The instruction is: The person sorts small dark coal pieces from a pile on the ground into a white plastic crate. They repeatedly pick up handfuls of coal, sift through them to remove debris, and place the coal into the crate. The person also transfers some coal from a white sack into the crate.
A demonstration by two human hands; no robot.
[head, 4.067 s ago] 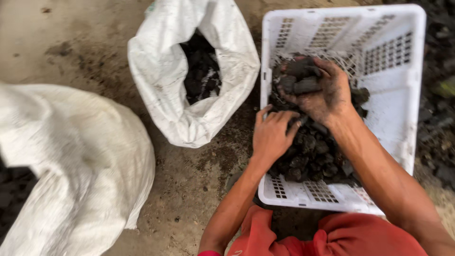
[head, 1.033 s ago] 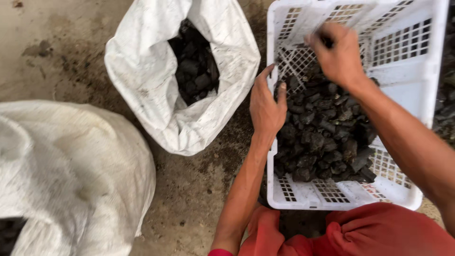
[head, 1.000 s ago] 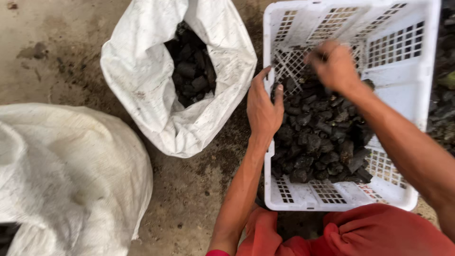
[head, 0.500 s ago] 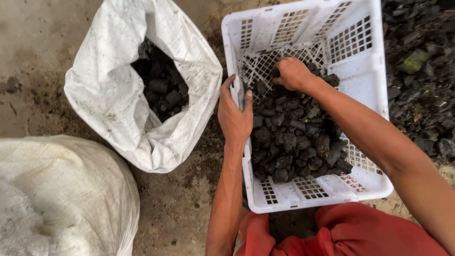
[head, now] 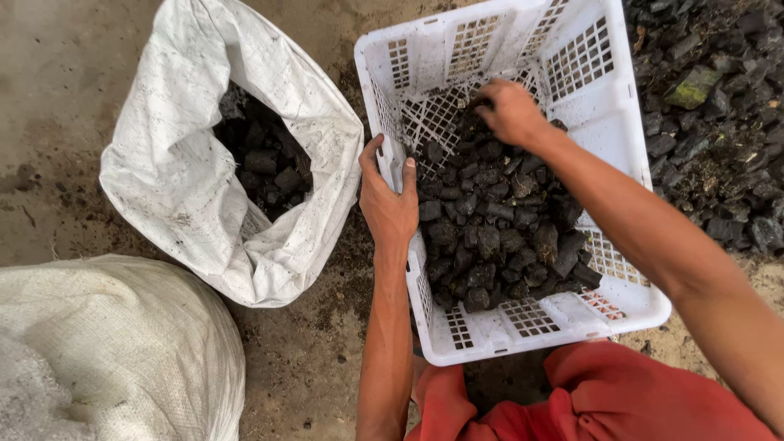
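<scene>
Keep your left hand [head: 390, 208] clamped on the white crate [head: 621, 122] rim & let your right hand [head: 510, 110], fingers curled into the charcoal lumps [head: 498, 237], rake steadily w/o spilling.

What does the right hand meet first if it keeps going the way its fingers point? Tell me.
The right hand points toward the basket's far left corner; it would likely meet the white basket, its lattice floor then wall. Depth is unclear.
</scene>
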